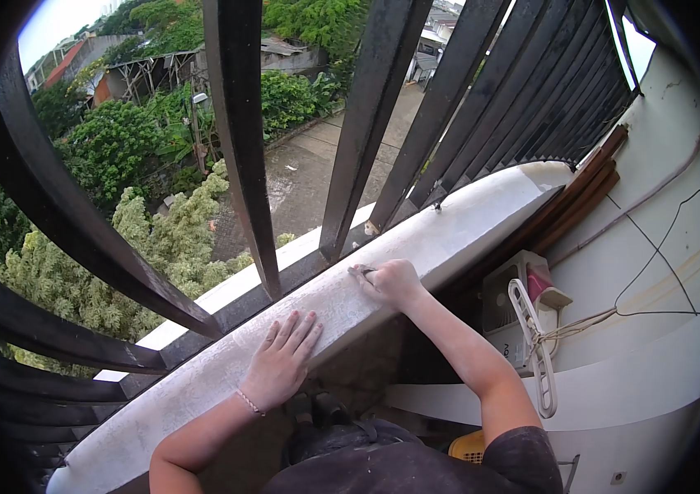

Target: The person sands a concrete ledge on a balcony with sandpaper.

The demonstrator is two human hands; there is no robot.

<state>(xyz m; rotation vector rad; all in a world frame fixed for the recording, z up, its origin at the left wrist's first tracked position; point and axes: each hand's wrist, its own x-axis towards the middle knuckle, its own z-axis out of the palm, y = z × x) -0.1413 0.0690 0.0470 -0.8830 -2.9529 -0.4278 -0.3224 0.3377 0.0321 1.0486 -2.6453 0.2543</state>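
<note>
Lettering (507,350), dark and turned on its side, on the lower part of a white box (494,300) at the right of the head view; perhaps a numeral or two, too small and slanted to read for certain. Running diagonally beneath both hands, a white ledge (465,202), mottled with paler patches along the top and standing just inside a row of black railing bars (239,140). Laid flat on its near stretch, the left hand (280,366), fingers straight and slightly parted, palm down, with hold of nothing; around the wrist, a pale bracelet (249,402). Farther along the ledge, up and to the right of the left fingertips, the right hand (394,284), curled nearly closed, fingertips together and pointing toward the bars. Pinched there, a small dark piece (364,270), mostly covered by the fingers and hard to name, close to the ledge's top and well apart from the left hand. Near the box, a looped white frame (541,362) with cords tied around its middle, and a pinkish-red thing (538,281) at the upper corner. Beside the ledge's far end, brown lengths (585,193) leaning along the pale wall (655,354). Below the right arm, part of a yellow basket (467,447).
</note>
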